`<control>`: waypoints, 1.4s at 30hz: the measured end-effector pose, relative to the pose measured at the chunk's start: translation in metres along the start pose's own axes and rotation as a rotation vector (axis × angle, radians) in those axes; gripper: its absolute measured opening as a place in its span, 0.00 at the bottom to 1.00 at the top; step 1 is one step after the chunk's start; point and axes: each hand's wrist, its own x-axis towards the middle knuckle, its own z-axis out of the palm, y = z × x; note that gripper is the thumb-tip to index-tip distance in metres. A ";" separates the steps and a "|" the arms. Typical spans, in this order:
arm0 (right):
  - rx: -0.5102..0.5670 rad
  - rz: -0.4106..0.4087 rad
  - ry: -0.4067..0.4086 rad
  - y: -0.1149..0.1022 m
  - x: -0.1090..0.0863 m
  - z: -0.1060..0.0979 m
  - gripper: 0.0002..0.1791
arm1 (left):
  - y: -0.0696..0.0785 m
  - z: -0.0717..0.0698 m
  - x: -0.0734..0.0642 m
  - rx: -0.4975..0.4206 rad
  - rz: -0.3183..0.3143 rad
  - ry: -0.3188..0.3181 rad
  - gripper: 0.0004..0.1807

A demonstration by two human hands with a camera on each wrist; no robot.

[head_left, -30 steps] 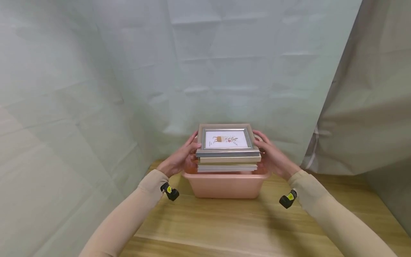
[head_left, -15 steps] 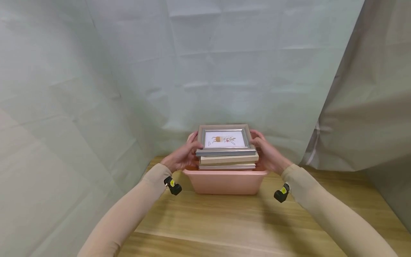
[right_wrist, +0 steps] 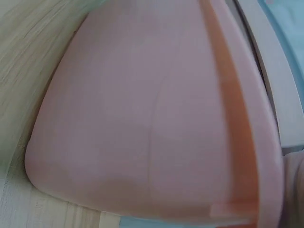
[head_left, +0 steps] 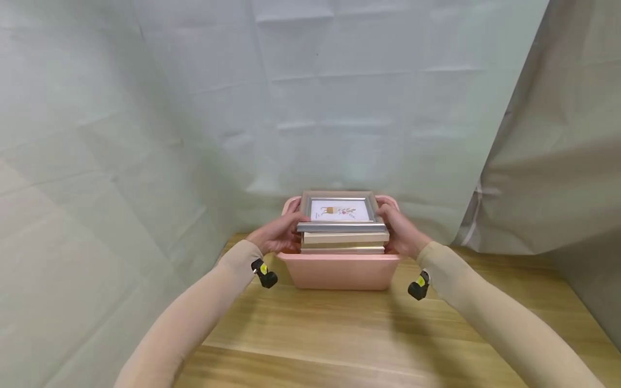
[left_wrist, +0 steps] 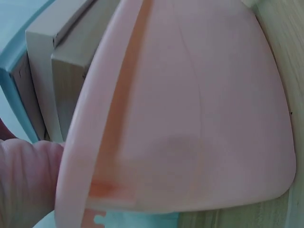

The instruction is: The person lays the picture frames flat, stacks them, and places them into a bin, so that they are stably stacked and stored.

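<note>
A stack of several picture frames sits partly down inside a pink plastic basin (head_left: 342, 274), its upper part above the rim. On top lies a silver picture frame (head_left: 339, 210) with an animal-and-leaves print, face up. Pale frames (head_left: 344, 238) lie under it. My left hand (head_left: 281, 231) grips the stack's left side, thumb at the silver frame's near corner. The right hand (head_left: 401, 230) grips the right side, its thumb near the top frame's edge. In the left wrist view the basin wall (left_wrist: 190, 109) hides most of that hand; lower fingers are hidden inside the basin.
The basin stands on a wood-grain table (head_left: 320, 328) close to a pale hanging cloth (head_left: 339, 108) at the back. Another cloth (head_left: 97, 215) hangs along the left, and a brownish one (head_left: 553, 161) on the right.
Both hands have lowered the stack of picture frames further into the basin. The silver frame has shifted slightly, and the right hand has come a little inward.
</note>
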 end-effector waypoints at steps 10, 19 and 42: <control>-0.053 0.104 0.132 0.009 0.016 0.000 0.39 | -0.005 0.021 0.029 -0.058 -0.052 0.162 0.52; -0.091 0.119 0.186 0.012 0.032 0.002 0.21 | -0.010 0.023 0.049 0.016 -0.031 0.261 0.56; -0.417 0.320 0.236 0.030 0.060 0.014 0.60 | -0.031 0.008 0.070 0.318 -0.097 0.241 0.67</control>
